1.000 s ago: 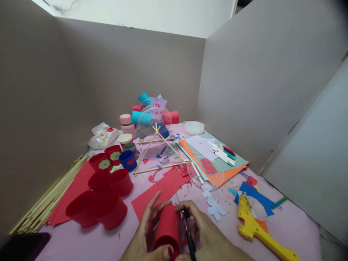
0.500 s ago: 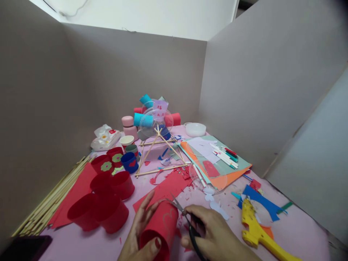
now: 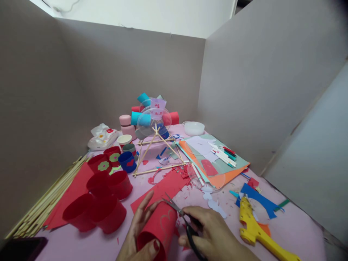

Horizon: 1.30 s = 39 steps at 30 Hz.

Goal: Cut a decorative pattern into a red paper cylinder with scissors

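Note:
A red paper tube [image 3: 160,226] with a heart outline drawn on its side lies tilted in my left hand [image 3: 136,232]. My thumb presses at its near open end while the fingers reach along its left side. My right hand [image 3: 209,228] is closed round the black handles of a pair of scissors [image 3: 178,210]. The scissor blades stand slightly apart at the far rim of the tube; whether paper lies between them I cannot make out. Beneath and beyond the tube lies a flat red paper strip [image 3: 160,188] with small red scraps near it.
Several red paper cups [image 3: 110,214] stand at left, beside bamboo sticks [image 3: 49,203] and a phone [image 3: 24,248]. A stick frame [image 3: 156,132] with a wheel of coloured tubes stands behind. At right lie a yellow glue gun [image 3: 252,224], blue paper [image 3: 258,201] and markers [image 3: 224,157].
The whole view has shifted slightly, so things appear a little farther left. Both hands keep nearly the same pose on the tube and scissors.

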### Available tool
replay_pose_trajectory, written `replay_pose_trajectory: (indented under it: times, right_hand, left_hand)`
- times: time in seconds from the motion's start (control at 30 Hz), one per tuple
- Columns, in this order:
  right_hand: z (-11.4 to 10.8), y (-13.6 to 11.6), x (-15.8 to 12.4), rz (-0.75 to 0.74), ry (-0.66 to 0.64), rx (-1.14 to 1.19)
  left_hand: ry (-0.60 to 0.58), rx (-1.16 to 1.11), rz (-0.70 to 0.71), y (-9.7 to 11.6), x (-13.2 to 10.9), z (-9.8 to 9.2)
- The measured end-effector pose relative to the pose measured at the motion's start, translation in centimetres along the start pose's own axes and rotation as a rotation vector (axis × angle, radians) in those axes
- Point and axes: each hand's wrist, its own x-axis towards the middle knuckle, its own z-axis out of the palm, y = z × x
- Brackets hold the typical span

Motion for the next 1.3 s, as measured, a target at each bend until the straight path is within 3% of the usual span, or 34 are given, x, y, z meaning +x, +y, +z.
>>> replay_pose_trajectory:
  times: [0.2, 0.33, 0.57, 0.7, 0.8, 0.9, 1.07, 1.3]
  right_hand:
    - [0.0, 0.4, 0.1, 0.059, -0.035, 0.062]
    - [0.1, 0.9, 0.3, 0.072, 0.040, 0.059]
    - [0.7, 0.4, 0.1, 0.023, 0.011, 0.047]
    - [0.8, 0.4, 0.2, 0.078, 0.020, 0.055]
    - [0.8, 0.7, 0.3, 0.112, 0.046, 0.143]
    - [1.5, 1.3, 0.3, 0.090, 0.043, 0.424]
    - [3.4, 2.4, -0.2, 0.040, 0.084, 0.722]
    - [3.5, 2.8, -0.4, 0.109, 0.102, 0.790]
  left_hand:
    - [0.009, 0.052, 0.003, -0.2, 0.3, -0.4]
    - [0.019, 0.009, 0.002, -0.4, 0.6, -0.6]
    - [0.057, -0.326, -0.093, 0.6, -0.1, 0.6]
    - [0.085, -0.633, -0.212, 1.4, -0.2, 0.9]
    - [0.099, -0.713, -0.287, 1.4, 0.2, 0.7]
    - [0.107, -0.598, -0.275, 0.5, 0.7, 0.5]
    - [0.117, -0.070, 0.086, -1.9, 0.1, 0.7]
    - [-0.123, -0.064, 0.080, -3.9, -0.5, 0.9]
